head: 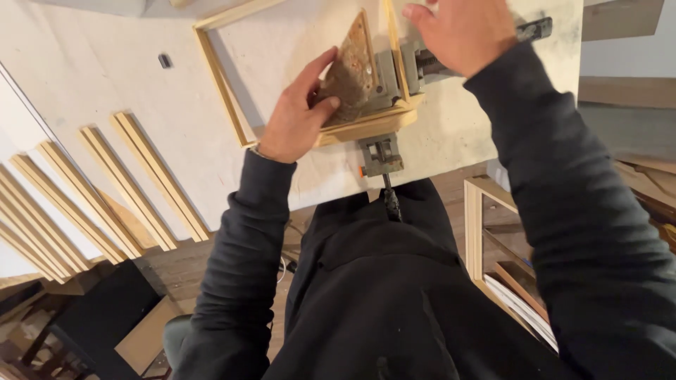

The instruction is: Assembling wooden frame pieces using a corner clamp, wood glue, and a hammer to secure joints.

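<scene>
A light wooden frame [220,83] lies on the pale workbench [105,70], its near right corner held in a grey metal corner clamp [384,81]. My left hand [296,112] presses on the clamp's worn triangular plate [350,70] and the frame's near rail. My right hand [465,32] reaches over the clamp's right side, above its screw handle [531,29]; whether it grips anything is hidden. A second screw handle [389,197] points toward my body. Both arms wear dark sleeves.
Several loose wooden frame strips [134,183] lie side by side at the bench's left front edge. A small dark object [165,61] rests on the bench. Below right stands a wooden rack [479,232] with boards and frames. A dark stool [98,317] stands below left.
</scene>
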